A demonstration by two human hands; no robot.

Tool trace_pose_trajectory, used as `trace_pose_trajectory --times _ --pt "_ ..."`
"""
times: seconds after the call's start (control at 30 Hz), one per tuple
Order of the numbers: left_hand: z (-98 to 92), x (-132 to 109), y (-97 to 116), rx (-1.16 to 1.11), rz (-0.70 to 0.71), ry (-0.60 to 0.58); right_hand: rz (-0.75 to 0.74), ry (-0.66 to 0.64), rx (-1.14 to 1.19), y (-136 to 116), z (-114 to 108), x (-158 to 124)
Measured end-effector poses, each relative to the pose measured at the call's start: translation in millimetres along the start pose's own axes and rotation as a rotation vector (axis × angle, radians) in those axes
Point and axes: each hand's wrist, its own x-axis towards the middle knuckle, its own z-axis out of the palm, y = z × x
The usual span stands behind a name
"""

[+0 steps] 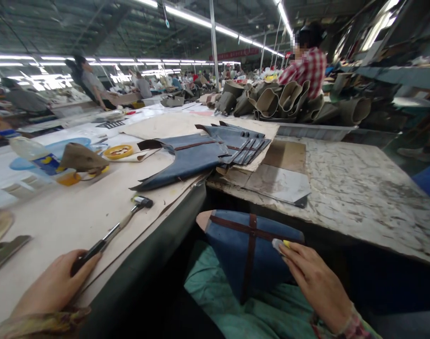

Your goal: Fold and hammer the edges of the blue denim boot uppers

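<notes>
Across the left and centre of the frame, the pale counter (pixel 94 202) bears overlapping blue pieces (pixel 200 157), while at lower centre a brown-strapped blue panel (pixel 232 247) rests over a green-clothed lap (pixel 207 278), where the yielding support could let it slip or crease under uneven pressure. At lower left, the left hand (pixel 57 282) has its grip curled around the handle of a hammer (pixel 113 230); at lower right, the right hand (pixel 313 278) has its grip pinched narrow, holding a small pale object (pixel 277 245) at the panel's surface.
</notes>
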Motion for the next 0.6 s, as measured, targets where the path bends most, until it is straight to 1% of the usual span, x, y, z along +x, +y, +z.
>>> trace_pose_trajectory --times 0.07,0.1,0.13,0.2,0.23,0.27,0.3,0.33,0.37,0.43,0.47,0.5,0.53,0.6 --pt "-7.5 -9 32 0.018 -0.126 -0.053 -0.004 0.01 -0.001 2 0 -1" --pt "-9.5 -13 48 -0.013 -0.164 -0.08 -0.003 0.016 0.0 2 0 -2" --pt "-9.2 -19 63 -0.096 -0.171 -0.112 -0.001 0.022 0.003 3 0 -3" --pt "-0.4 -31 94 -0.336 -0.146 -0.173 0.005 0.029 0.011 3 1 -5" --pt "7.8 -38 110 -0.46 -0.128 -0.204 0.011 0.03 0.013 2 2 -6" --pt "17.8 -45 125 -0.527 -0.111 -0.244 0.016 0.029 0.013 1 2 -6" --pt "28.4 -53 141 -0.576 -0.097 -0.303 0.02 0.027 0.011 0 3 -6" --pt "38.7 -60 157 -0.63 -0.083 -0.395 0.026 0.027 0.009 -2 3 -6" --pt "47.7 -66 171 -0.701 -0.071 -0.52 0.034 0.027 0.009 -3 3 -7" --pt "59.2 -75 198 -0.845 -0.045 -0.746 0.052 0.031 0.011 -5 3 -7" --pt "61.6 -78 209 -0.897 -0.03 -0.823 0.061 0.033 0.012 -6 3 -7" --pt "62.4 -79 218 -0.926 -0.013 -0.857 0.072 0.035 0.013 -7 3 -8" --pt "62.4 -79 224 -0.941 0.006 -0.854 0.081 0.035 0.015 -8 2 -8" --pt "63.7 -75 230 -0.938 0.06 -0.789 0.091 0.033 0.022 -9 2 -8"
